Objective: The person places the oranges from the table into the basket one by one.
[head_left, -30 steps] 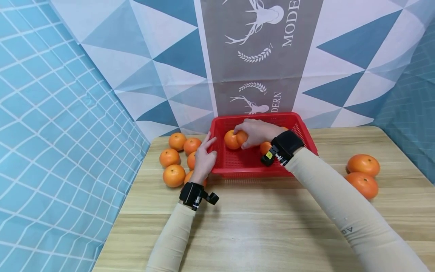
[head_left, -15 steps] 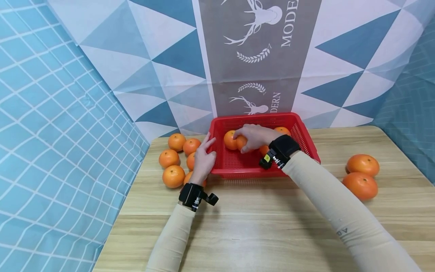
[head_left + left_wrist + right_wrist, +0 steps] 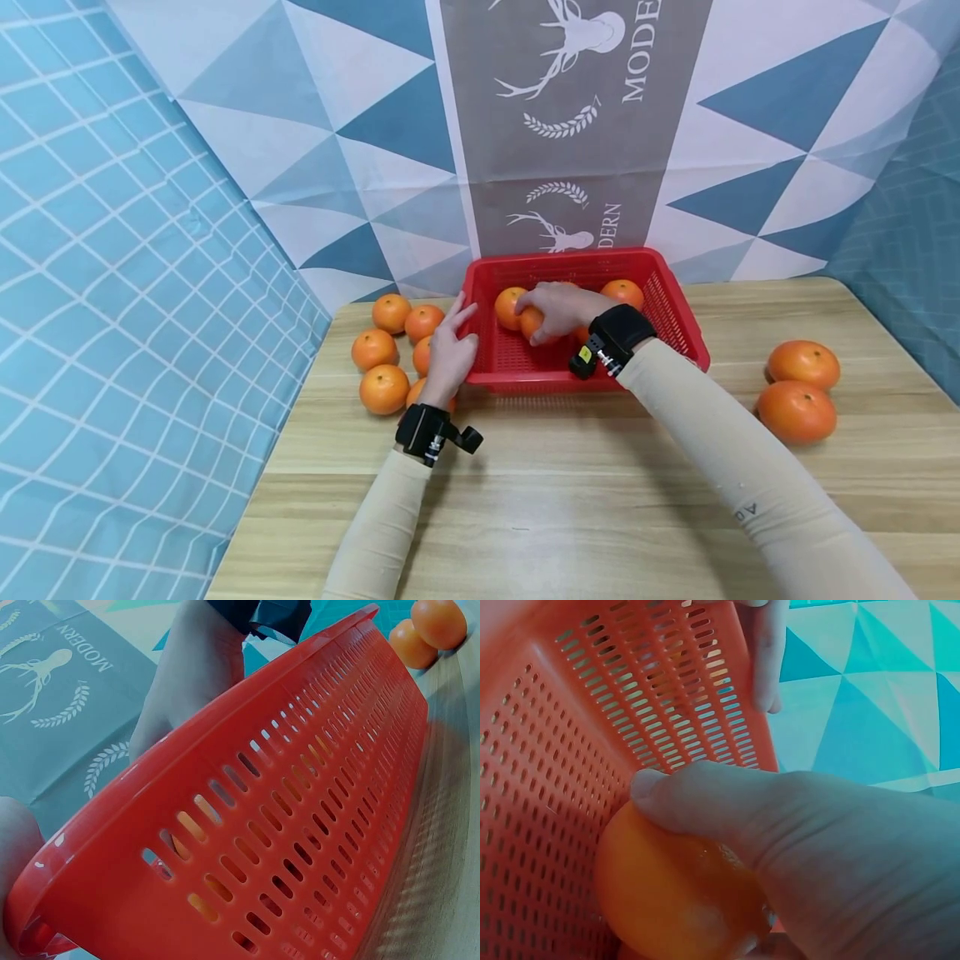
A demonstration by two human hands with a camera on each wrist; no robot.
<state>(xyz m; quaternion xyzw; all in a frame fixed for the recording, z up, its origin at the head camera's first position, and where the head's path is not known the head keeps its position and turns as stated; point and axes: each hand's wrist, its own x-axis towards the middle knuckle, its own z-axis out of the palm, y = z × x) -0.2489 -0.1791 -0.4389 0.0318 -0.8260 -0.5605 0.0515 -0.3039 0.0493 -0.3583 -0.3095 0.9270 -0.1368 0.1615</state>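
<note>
Our right hand (image 3: 558,308) has drawn nearer, gripping a round orange tangerine (image 3: 531,323) inside the red perforated plastic basket (image 3: 678,321); our left hand (image 3: 450,350), fingers straight, steadies its wall. Next: release gently.

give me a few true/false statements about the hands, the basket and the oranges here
1. The right hand grips an orange inside the red basket. True.
2. The left hand holds an orange above the table. False: it rests with straight fingers against the basket's left wall.
3. Two oranges lie on the wooden table right of the basket. True.
4. The basket is blue. False: it is red.
5. No oranges lie left of the basket. False: a group of oranges lies there.
</note>
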